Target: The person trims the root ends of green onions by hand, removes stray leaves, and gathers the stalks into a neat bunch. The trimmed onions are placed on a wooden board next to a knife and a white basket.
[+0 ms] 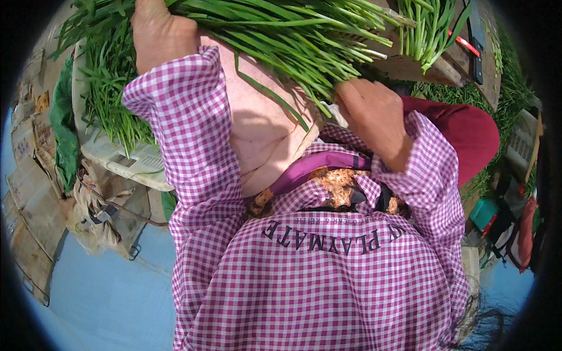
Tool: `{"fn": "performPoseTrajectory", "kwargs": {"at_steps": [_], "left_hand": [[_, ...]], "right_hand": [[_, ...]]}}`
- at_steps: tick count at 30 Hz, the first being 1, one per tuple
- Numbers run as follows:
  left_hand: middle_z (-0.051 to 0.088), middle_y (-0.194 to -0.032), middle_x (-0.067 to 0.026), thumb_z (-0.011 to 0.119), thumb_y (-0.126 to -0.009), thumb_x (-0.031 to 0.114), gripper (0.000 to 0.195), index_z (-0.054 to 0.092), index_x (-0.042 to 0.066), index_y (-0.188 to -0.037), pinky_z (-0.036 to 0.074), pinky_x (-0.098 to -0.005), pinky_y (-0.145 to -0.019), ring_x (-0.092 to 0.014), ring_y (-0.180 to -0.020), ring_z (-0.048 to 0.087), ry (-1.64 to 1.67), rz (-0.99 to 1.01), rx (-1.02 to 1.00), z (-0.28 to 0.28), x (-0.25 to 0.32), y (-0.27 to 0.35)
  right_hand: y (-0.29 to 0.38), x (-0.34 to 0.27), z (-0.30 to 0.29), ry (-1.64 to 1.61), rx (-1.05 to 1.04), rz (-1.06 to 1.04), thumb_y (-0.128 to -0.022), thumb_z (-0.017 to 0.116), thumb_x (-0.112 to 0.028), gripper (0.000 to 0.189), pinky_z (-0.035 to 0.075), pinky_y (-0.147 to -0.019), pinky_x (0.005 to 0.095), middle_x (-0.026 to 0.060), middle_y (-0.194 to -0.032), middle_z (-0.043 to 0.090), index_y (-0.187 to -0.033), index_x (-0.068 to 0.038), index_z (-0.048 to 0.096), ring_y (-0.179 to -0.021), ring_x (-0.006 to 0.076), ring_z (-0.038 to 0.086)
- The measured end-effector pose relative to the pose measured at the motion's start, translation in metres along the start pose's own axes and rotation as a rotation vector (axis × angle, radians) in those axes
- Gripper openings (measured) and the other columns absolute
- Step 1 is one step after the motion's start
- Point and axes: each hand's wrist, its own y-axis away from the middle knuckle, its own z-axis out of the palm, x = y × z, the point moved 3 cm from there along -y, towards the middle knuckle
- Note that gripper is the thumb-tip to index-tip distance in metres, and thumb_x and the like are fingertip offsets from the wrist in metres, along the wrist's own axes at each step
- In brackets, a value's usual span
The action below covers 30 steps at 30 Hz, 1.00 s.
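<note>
My left hand is closed around a large bunch of flat-leaved greens that look like garlic chives; its fingertips are out of sight. The leafy ends lie to the left, and the pale cut stem ends point right. My right hand is curled at the lower edge of those stem ends, touching them. Its fingers are turned away, so what they pinch is hidden. One loose leaf hangs below the bunch over a pink lap cover.
At left, more greens lie on a newspaper-lined white plastic surface. Another bunch rests at upper right, beside a black-handled tool and a red strip. My maroon-clad knee juts right. Newspapers cover blue ground.
</note>
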Motion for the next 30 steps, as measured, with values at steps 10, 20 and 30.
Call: {"fn": "performPoseTrajectory", "kwargs": {"at_steps": [10, 20, 30], "left_hand": [[0.069, -0.095, -0.0132, 0.067, -0.089, 0.008, 0.011, 0.063, -0.001, -0.094, 0.059, -0.0426, -0.078, -0.03, -0.084, 0.067, -0.039, 0.045, 0.059, 0.007, 0.001, 0.006], [0.069, -0.093, -0.0135, 0.065, -0.09, 0.008, 0.009, 0.063, 0.0, -0.095, 0.059, -0.043, -0.077, -0.031, -0.084, 0.067, -0.038, 0.084, 0.087, 0.002, 0.002, 0.003], [0.07, -0.108, -0.0188, 0.069, -0.085, 0.001, 0.024, 0.065, -0.005, -0.108, 0.057, -0.0505, -0.092, -0.034, -0.099, 0.069, -0.133, 0.071, 0.086, -0.021, 0.016, -0.028]], "right_hand": [[0.074, 0.026, -0.002, -0.058, -0.271, 0.345, -0.084, 0.067, -0.02, 0.021, 0.052, -0.056, 0.0426, 0.015, -0.075, 0.067, -0.099, -0.007, 0.064, -0.067, 0.0319, 0.069], [0.0, -0.044, 0.03, -0.662, -0.071, 0.297, -0.089, 0.067, -0.038, 0.033, 0.047, -0.053, 0.0466, 0.0178, -0.065, 0.062, -0.087, -0.005, 0.06, -0.059, 0.0382, 0.062], [0.04, 0.006, -0.012, -0.308, -0.109, 0.286, -0.089, 0.064, -0.021, 0.019, 0.047, -0.055, 0.0485, 0.0157, -0.07, 0.062, -0.085, -0.006, 0.054, -0.062, 0.0365, 0.063]]}}
